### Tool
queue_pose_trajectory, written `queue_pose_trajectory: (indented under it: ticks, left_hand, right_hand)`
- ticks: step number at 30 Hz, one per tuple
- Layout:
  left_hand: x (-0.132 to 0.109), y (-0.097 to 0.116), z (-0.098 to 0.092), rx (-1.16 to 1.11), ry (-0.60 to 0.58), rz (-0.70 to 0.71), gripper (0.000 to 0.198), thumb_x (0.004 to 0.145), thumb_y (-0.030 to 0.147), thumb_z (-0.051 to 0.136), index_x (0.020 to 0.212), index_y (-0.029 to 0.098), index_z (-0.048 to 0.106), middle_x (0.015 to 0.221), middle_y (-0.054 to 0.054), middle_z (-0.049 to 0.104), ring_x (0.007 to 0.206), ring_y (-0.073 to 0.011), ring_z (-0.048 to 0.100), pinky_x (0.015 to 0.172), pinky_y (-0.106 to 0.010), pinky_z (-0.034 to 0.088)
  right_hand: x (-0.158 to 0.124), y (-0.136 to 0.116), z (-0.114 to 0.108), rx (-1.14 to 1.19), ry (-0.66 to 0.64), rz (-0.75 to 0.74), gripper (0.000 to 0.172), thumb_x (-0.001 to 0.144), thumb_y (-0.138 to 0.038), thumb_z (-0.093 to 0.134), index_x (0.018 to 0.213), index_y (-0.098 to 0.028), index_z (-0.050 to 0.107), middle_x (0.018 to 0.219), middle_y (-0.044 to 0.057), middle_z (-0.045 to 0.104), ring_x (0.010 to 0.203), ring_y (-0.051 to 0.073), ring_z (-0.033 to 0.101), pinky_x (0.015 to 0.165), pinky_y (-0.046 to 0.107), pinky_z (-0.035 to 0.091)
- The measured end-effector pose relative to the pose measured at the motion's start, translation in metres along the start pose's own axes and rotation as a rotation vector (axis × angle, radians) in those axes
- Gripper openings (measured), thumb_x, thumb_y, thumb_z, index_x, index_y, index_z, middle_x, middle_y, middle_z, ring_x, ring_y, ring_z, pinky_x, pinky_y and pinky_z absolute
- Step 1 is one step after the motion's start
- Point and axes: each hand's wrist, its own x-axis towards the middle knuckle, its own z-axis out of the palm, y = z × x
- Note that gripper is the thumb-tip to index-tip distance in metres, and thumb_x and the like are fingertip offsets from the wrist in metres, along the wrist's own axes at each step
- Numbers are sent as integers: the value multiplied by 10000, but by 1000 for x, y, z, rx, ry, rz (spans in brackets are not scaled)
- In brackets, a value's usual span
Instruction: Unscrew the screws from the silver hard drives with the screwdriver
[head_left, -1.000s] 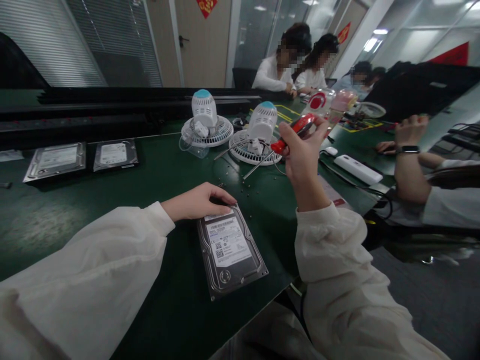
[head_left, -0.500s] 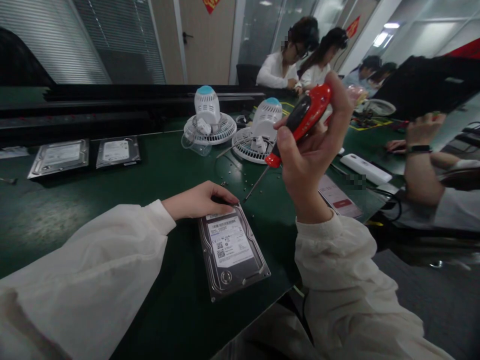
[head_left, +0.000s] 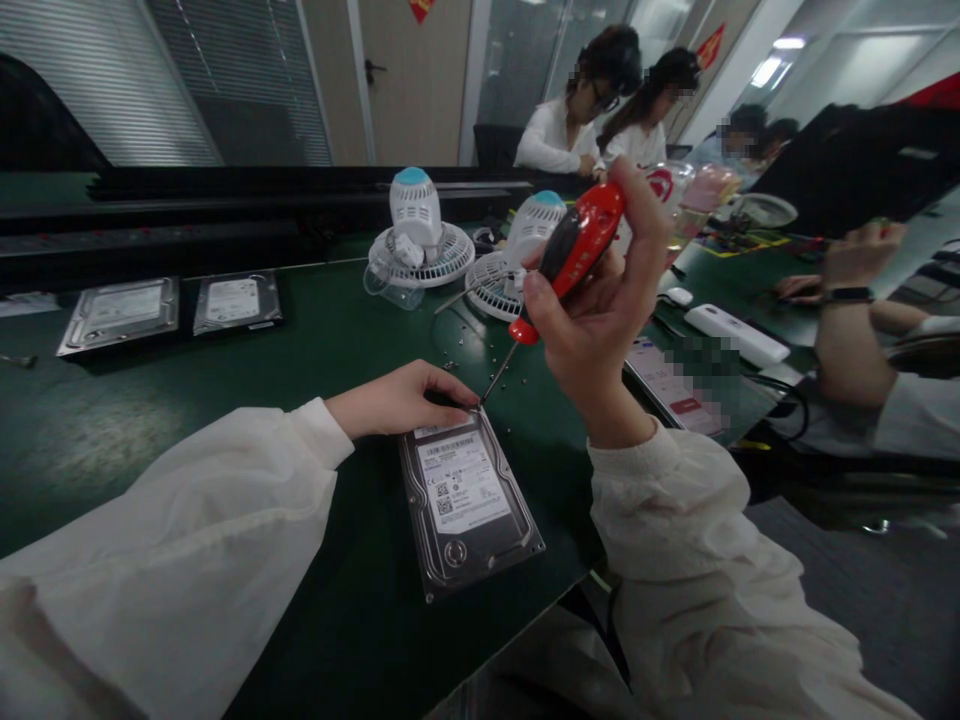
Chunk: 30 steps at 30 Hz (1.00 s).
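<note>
A silver hard drive [head_left: 465, 505] with a white label lies flat near the front edge of the green table [head_left: 322, 360]. My left hand [head_left: 401, 398] rests on its far end, fingers curled down onto the top edge. My right hand [head_left: 600, 310] grips a red-and-black screwdriver [head_left: 566, 260] held slanted. Its metal tip meets the drive's far right corner, right by my left fingertips.
Two more hard drives [head_left: 120, 313] [head_left: 236, 302] lie at the back left. Two small white fans [head_left: 420, 235] [head_left: 517, 260] lie face down behind, with loose screws [head_left: 480, 355] scattered near them. A co-worker's arm [head_left: 840, 320] and a white device [head_left: 735, 335] are at right. Other people sit farther back.
My right hand has brought the screwdriver down and to the left, from beside the fans, until its tip reaches the drive's far corner. My left hand has stayed on the drive.
</note>
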Motion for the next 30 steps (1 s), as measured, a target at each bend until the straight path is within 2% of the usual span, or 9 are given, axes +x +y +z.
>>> queue_pose_trajectory:
  ticks: [9,13,17,20,23,27,30]
  left_hand:
    - [-1,1,-1,9,-1,-11,415,830,391,715,1186,178,717,1132,-68,749,965,-220,704,834,-342,545]
    - [-1,0,-1,6,-7,-6,397,841,382,710,1186,187,717,1136,-60,747,964,-209,703,821,-327,546]
    - [-1,0,-2,18,-12,3,393,847,387,708,1190,196,715,1155,-53,741,987,-207,698,836,-328,544]
    - [0,0,-3,41,-9,6,400,844,399,710,1190,200,715,1167,-52,737,1012,-213,691,868,-341,538]
    - [0,-1,-3,45,-3,20,402,842,410,711,1188,206,717,1172,-53,736,1023,-215,687,883,-349,534]
    - [1,-2,-2,29,0,17,405,838,410,712,1189,208,719,1157,-52,740,1000,-213,692,870,-347,536]
    - [0,-2,-3,35,-2,0,405,839,419,711,1195,226,718,1174,-48,735,1023,-220,688,879,-359,537]
  right_hand:
    - [-1,-1,1,1,11,57,687,751,-578,681,1363,-468,389,1556,-25,397,1180,254,640,911,411,623]
    - [0,-6,-2,34,-58,45,680,763,-539,695,1369,-466,394,1545,-26,399,1211,250,626,989,419,594]
    - [2,-11,-5,184,-137,54,575,828,-445,646,1362,-466,435,1513,-56,411,1233,222,605,899,364,631]
    - [2,-13,-6,267,-163,52,542,841,-487,613,1359,-463,453,1522,-63,406,1264,235,586,911,397,634]
    - [2,-15,-5,221,-138,61,547,829,-505,636,1348,-473,466,1514,-65,425,1237,224,606,968,409,614]
    - [2,-17,-4,58,-29,29,587,762,-508,720,1297,-468,481,1454,-52,474,1266,217,583,936,345,619]
    - [4,-15,-4,26,-73,34,575,785,-602,644,1312,-472,458,1479,-51,458,1276,219,577,948,352,610]
